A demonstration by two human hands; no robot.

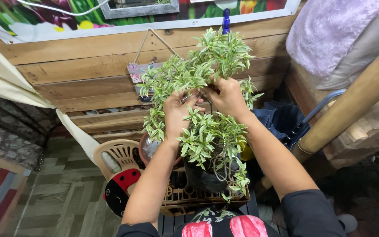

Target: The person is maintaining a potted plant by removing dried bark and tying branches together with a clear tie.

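Reached both forearms up into variegated leafy plant in black pot on brown crate, left hand and right hand curled shut, pinching thin stems mid-foliage; likely light, soft, snap-prone, better gripped at pot.

Bushy green-and-white variegated potted plant fills the middle of the brown plastic crate. Wooden plank wall closes the far side; thick bamboo pole bars the right. Open tiled floor lies left, beyond the beige plastic basket.
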